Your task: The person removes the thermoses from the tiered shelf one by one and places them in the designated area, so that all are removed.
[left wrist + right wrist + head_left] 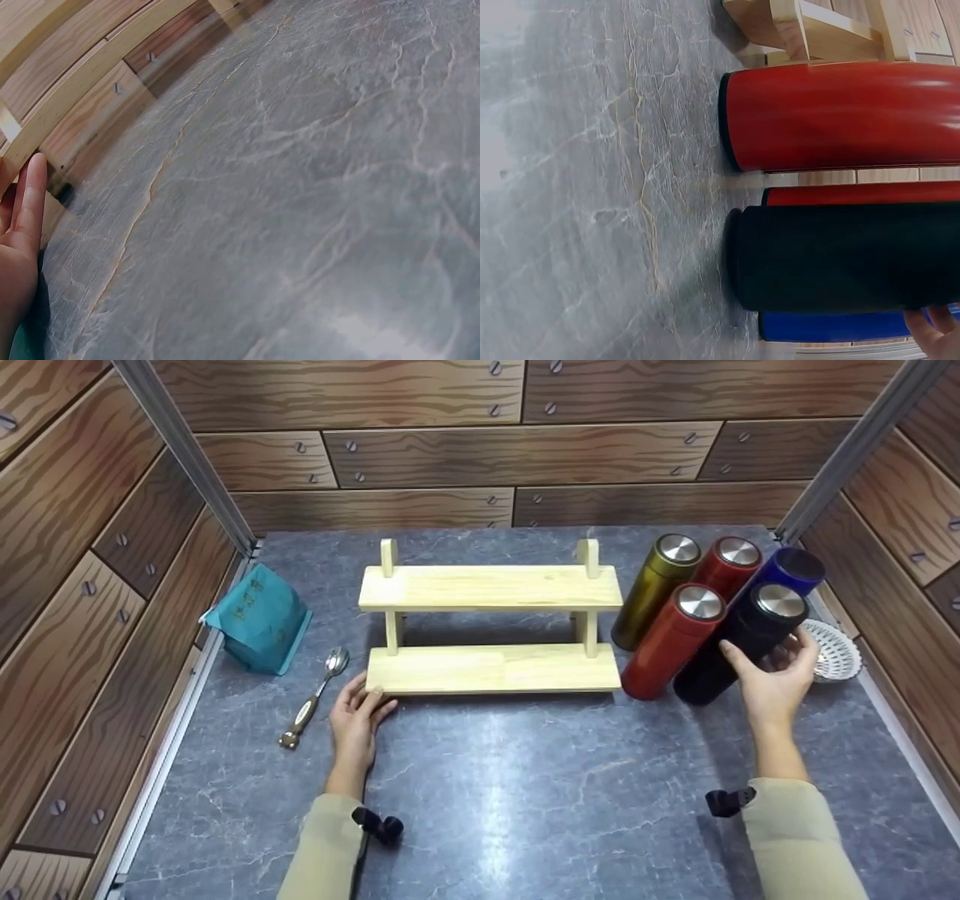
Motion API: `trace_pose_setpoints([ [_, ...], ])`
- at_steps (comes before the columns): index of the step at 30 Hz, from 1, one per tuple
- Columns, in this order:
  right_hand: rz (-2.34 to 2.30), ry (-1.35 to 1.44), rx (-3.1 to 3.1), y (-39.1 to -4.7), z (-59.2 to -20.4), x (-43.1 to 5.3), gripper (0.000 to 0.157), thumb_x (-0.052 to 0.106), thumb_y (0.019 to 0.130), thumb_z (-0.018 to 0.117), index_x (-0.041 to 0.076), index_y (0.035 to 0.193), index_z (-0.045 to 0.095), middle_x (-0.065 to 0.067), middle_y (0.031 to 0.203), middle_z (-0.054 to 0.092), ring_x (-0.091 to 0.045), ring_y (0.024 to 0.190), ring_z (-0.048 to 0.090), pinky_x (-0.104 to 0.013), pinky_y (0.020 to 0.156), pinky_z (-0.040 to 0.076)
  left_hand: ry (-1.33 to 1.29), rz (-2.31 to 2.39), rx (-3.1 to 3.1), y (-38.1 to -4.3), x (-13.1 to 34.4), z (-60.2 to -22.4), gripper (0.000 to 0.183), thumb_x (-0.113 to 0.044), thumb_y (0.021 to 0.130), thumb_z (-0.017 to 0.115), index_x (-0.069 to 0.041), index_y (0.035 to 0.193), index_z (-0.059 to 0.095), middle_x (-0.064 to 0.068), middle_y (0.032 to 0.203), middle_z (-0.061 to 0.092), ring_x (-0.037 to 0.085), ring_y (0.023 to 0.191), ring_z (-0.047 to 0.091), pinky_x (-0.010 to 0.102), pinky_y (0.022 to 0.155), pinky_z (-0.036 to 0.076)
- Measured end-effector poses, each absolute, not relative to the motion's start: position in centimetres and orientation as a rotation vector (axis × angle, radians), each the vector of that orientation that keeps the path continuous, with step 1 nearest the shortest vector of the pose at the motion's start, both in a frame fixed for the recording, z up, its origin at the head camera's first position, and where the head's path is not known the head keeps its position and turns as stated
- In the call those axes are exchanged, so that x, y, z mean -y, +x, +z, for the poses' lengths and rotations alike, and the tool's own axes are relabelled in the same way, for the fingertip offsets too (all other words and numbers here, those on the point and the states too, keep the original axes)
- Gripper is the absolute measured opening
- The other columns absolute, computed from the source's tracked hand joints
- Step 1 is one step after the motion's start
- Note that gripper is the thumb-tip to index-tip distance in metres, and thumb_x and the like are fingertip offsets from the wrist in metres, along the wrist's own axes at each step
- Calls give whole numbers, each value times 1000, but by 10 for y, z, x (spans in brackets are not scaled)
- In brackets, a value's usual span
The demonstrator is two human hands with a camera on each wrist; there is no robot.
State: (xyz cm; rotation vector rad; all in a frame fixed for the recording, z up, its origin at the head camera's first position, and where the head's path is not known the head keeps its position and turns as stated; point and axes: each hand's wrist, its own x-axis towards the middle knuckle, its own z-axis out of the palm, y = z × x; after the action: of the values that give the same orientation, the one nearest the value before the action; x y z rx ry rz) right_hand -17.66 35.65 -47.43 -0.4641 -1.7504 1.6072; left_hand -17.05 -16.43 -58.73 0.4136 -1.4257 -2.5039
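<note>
My left hand (354, 725) holds the front left corner of a two-tier pale wooden shelf rack (491, 667); in the left wrist view its fingers (30, 199) lie against the rack's edge. At the right, my right hand (776, 686) grips a black thermos flask (847, 259) with a steel lid, thumb on its near side. The flask stands upright on the table. Beside it are an orange-red flask (673, 641), a gold flask (656, 592), a darker red flask (727, 566) and a blue flask (795, 570), all standing close together.
A white woven basket (840, 651) sits behind my right hand by the right wall. On the left are a teal bag (262, 622) and a spoon (315, 697) with an ornate handle. Wood-patterned panels (420, 457) enclose the grey marbled table (495, 795).
</note>
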Motion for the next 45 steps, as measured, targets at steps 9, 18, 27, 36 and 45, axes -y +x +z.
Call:
trace_pose_setpoints([
  [9, 1650, -435, 1715, -180, -477, -356, 80, -4, 58, 85, 13, 126, 46, -6, 112, 50, -18, 100, 50, -24, 86, 47, 423, -2512, 1433, -170, 163, -587, 43, 3, 85, 63, -3, 125, 51, 17, 112, 51, 22, 84, 62, 42, 79, 58],
  [18, 1581, -387, 1763, -179, -480, -357, 80, -2, 62, 84, 13, 129, 42, -6, 112, 50, -18, 100, 50, -24, 85, 48, 418, -2531, 1410, -175, 160, -587, 43, 4, 85, 62, -2, 126, 50, 17, 110, 51, 20, 83, 61, 42, 79, 57],
  [27, 1633, -306, 1717, -168, -488, -359, 81, -9, 65, 79, 10, 133, 40, -10, 118, 50, -22, 105, 51, -26, 88, 50, 436, -2555, 1416, -174, 158, -584, 46, 3, 85, 63, -1, 128, 48, 17, 113, 50, 21, 84, 62, 41, 78, 58],
  [36, 1625, -268, 1686, -147, -502, -353, 63, -14, 72, 70, 1, 128, 44, -18, 115, 53, -27, 102, 54, -27, 80, 52, 453, -2570, 1439, -168, 164, -580, 46, 4, 87, 59, -4, 130, 47, 16, 119, 48, 23, 91, 62, 41, 83, 56],
  [45, 1715, -257, 1740, -115, -506, -325, 55, -19, 74, 65, -12, 123, 41, -4, 99, 60, -15, 86, 60, -15, 72, 54, 424, -2487, 1536, -156, 169, -574, 45, 7, 88, 57, 2, 131, 45, 20, 118, 49, 24, 89, 64, 39, 76, 58],
])
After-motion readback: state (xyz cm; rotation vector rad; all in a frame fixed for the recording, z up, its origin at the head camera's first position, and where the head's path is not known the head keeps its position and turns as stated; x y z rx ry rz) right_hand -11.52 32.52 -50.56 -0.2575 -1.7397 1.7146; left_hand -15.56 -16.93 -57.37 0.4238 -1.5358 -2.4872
